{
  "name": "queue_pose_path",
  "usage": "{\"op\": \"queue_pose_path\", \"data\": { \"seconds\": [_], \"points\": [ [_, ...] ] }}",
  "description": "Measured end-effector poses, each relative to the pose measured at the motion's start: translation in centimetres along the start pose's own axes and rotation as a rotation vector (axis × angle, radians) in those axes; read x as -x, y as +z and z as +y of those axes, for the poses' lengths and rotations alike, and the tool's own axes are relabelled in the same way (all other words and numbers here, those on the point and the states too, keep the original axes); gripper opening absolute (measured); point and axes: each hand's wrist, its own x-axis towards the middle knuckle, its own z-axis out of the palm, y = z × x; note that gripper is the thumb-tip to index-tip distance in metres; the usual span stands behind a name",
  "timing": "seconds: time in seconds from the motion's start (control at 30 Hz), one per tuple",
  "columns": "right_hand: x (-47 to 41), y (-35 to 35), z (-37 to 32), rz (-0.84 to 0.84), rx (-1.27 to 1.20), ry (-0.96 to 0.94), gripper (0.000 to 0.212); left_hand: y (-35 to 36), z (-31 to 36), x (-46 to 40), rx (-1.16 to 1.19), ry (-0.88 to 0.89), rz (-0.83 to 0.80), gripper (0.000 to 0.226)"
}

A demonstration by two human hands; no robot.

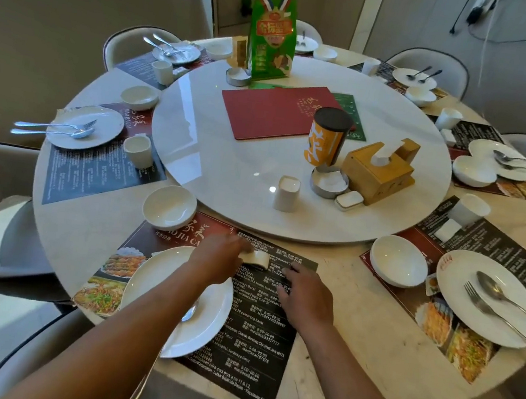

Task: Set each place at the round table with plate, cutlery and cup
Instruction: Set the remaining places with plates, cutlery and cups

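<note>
White cup in left hand fingertips

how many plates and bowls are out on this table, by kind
plates: 7
bowls: 7
total: 14

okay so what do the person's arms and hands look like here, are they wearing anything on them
Both forearms are bare as far as the frame shows: no sleeves, gloves, watch or bracelet visible. No rings show on the left hand or right hand, though the left hand's fingers are blurred.
</note>
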Motion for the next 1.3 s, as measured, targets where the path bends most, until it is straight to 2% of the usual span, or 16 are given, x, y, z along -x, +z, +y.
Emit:
{"op": "queue_pose_path", "data": {
  "seconds": [0.23, 0.63, 0.8, 0.9, 0.97, 1.03, 1.17, 1.3],
  "points": [
    [0.1, -0.2, -0.2, 0.007, -0.006, 0.016, 0.046, -0.1, 0.0, -0.6, -0.087, -0.002, -0.004, 0.039],
    [0.0, 0.4, -0.2, 0.019, 0.024, 0.02, 0.046, 0.2, 0.2, -0.7, -0.068, 0.001, 0.023, 0.047],
    [-2.4, -1.0, -1.4, 0.147, 0.033, 0.026, 0.026, 0.5, 0.4, -0.7, -0.019, -0.022, 0.038, 0.05],
    [-5.3, -2.9, -2.6, 0.279, 0.048, -0.008, 0.022, 0.1, 0.7, -0.7, 0.055, -0.054, 0.124, 0.047],
    [-7.8, -4.1, -3.4, 0.319, 0.033, -0.013, 0.033, -0.2, 0.9, -1.3, 0.1, -0.094, 0.197, 0.044],
    [-10.3, -5.2, -4.3, 0.304, 0.051, -0.011, 0.054, -0.5, 0.9, -2.3, 0.102, -0.148, 0.212, 0.046],
    [-14.6, -6.5, -5.2, 0.098, 0.251, -0.026, 0.095, -0.6, 1.2, -4.5, 0.067, -0.255, 0.094, 0.05],
    [-16.6, -7.1, -5.1, -0.05, 0.406, -0.104, 0.093, -0.1, 1.4, -5.1, 0.058, -0.284, 0.071, 0.041]
  ]
}}
